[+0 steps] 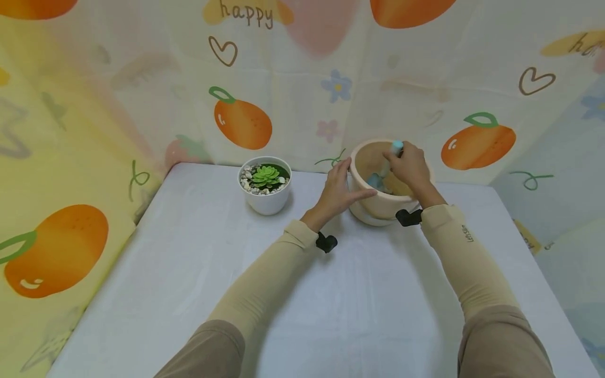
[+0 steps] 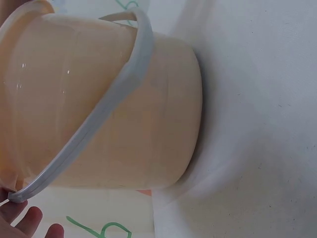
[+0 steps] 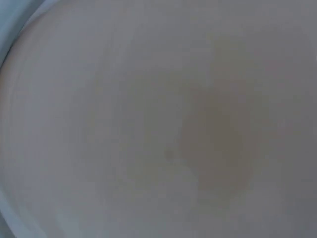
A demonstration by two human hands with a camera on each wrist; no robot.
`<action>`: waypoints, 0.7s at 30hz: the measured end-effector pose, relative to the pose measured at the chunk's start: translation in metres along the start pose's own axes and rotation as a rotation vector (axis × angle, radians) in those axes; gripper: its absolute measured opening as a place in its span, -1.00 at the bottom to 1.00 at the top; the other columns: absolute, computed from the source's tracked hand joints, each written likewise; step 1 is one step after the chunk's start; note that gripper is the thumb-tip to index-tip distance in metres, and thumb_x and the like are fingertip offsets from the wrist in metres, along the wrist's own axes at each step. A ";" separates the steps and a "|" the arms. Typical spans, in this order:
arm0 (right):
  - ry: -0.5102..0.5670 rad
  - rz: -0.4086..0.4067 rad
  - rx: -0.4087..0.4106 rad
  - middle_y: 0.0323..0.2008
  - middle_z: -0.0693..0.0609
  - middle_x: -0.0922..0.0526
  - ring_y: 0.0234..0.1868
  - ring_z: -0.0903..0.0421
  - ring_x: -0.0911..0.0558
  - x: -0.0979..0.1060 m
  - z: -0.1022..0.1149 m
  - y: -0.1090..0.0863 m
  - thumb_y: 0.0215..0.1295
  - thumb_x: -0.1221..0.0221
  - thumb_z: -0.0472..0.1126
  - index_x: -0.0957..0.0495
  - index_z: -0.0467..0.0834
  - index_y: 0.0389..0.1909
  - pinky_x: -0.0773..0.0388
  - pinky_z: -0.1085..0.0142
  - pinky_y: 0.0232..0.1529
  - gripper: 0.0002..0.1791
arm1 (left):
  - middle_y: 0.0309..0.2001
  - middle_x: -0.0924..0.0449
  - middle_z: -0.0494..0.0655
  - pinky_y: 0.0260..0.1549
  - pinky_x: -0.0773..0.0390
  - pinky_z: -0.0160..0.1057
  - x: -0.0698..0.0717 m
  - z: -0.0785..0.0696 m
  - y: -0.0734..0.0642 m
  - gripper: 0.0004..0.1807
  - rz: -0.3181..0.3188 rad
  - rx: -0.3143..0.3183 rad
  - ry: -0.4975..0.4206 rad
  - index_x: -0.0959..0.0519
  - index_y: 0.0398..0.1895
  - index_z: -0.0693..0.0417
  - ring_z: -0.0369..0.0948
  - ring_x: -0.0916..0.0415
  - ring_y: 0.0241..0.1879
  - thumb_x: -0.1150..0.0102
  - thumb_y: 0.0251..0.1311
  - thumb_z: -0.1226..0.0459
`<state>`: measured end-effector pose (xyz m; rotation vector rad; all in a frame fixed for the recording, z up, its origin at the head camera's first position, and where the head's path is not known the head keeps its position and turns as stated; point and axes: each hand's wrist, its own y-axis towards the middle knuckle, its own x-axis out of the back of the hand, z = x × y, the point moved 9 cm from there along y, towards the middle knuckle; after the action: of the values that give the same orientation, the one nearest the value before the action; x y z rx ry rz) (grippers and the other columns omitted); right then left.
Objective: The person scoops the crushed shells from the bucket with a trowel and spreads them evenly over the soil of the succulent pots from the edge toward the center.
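A peach-coloured bucket [image 1: 382, 208] with a pale grey carrying handle [image 2: 106, 101] stands toward the back right of the table. At its left side is my left hand [image 1: 334, 193], thumb and fingers spread along the rim; the left wrist view catches several of its fingertips [image 2: 32, 218] by the handle's end. My right hand [image 1: 411, 167] reaches over the right rim and grips a light blue long-handled tool [image 1: 397, 147], whose bluish head [image 1: 376, 181] is down inside the bucket; I cannot tell its kind. The right wrist view is mostly filled by a blurred pale surface.
A white pot [image 1: 267, 203] holding a green succulent [image 1: 266, 177] and pebbles stands left of the bucket, near the table's back edge. Behind the white-covered table [image 1: 359, 310] hangs a cloth [image 1: 293, 79] printed with oranges and hearts.
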<state>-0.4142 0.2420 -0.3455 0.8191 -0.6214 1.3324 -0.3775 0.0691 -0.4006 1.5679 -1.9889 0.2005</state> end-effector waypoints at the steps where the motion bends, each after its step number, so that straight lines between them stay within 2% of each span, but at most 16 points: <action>1: 0.000 0.016 0.002 -0.43 -0.13 -0.55 -0.49 0.10 -0.50 -0.002 0.001 0.000 0.41 -0.07 0.03 -0.41 -0.31 -0.24 -0.38 0.34 -0.51 -0.59 | 0.50 -0.05 0.08 0.40 -0.22 0.07 -0.001 0.000 0.000 0.17 0.002 -0.004 0.001 0.03 0.53 0.14 0.03 0.01 0.49 -0.42 -0.01 -0.12; 4: 0.009 0.040 0.021 -0.39 -0.14 -0.55 -0.47 0.08 -0.50 -0.005 0.003 -0.001 0.42 -0.06 0.07 -0.40 -0.29 -0.21 -0.39 0.32 -0.49 -0.57 | 0.47 -0.11 0.07 0.40 -0.21 0.05 0.000 -0.002 0.001 0.16 -0.008 -0.020 0.009 0.02 0.53 0.16 0.03 -0.02 0.47 -0.42 -0.01 -0.10; 9: 0.037 0.025 0.006 -0.29 -0.22 -0.65 -0.45 0.11 -0.64 -0.002 -0.004 -0.003 0.39 -0.09 0.14 -0.44 -0.30 -0.16 -0.42 0.36 -0.51 -0.50 | 0.49 -0.07 0.08 0.41 -0.20 0.03 -0.003 -0.002 0.000 0.16 -0.003 -0.014 -0.010 0.02 0.53 0.18 0.03 0.00 0.49 -0.44 -0.01 -0.07; 12: 0.064 0.040 0.001 -0.21 -0.28 -0.65 -0.37 -0.01 -0.72 -0.002 -0.007 -0.005 0.39 -0.10 0.12 -0.44 -0.32 -0.12 -0.45 0.40 -0.48 -0.49 | 0.50 -0.04 0.09 0.41 -0.20 0.03 -0.006 -0.002 0.000 0.16 0.016 -0.002 -0.013 0.03 0.53 0.17 0.02 0.01 0.49 -0.42 0.00 -0.09; 15: 0.093 0.074 0.012 -0.15 -0.32 -0.65 -0.24 -0.15 -0.73 -0.004 -0.006 -0.004 0.41 -0.08 0.10 -0.45 -0.32 -0.10 -0.47 0.42 -0.43 -0.50 | 0.49 -0.07 0.09 0.40 -0.22 0.04 -0.006 -0.003 0.000 0.15 0.007 -0.008 0.011 0.03 0.53 0.17 0.02 -0.03 0.48 -0.42 0.01 -0.10; 17: 0.105 0.091 0.017 -0.13 -0.34 -0.65 -0.18 -0.21 -0.72 -0.006 -0.004 -0.003 0.42 -0.07 0.11 -0.45 -0.32 -0.09 -0.47 0.41 -0.40 -0.50 | 0.47 -0.11 0.09 0.39 -0.23 0.06 -0.004 -0.003 0.000 0.15 -0.009 -0.016 0.021 0.01 0.52 0.18 0.02 -0.06 0.46 -0.43 0.00 -0.09; 21: 0.131 0.128 0.008 -0.10 -0.34 -0.66 -0.18 -0.19 -0.74 -0.011 -0.005 -0.002 0.42 -0.04 0.15 -0.47 -0.30 -0.09 -0.56 0.27 -0.27 -0.48 | 0.46 -0.13 0.09 0.38 -0.23 0.10 -0.001 -0.002 0.001 0.16 -0.016 -0.009 0.031 -0.01 0.52 0.18 0.03 -0.07 0.45 -0.44 -0.02 -0.10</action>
<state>-0.4143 0.2395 -0.3569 0.7014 -0.5727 1.4937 -0.3776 0.0714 -0.3994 1.5658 -1.9506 0.2081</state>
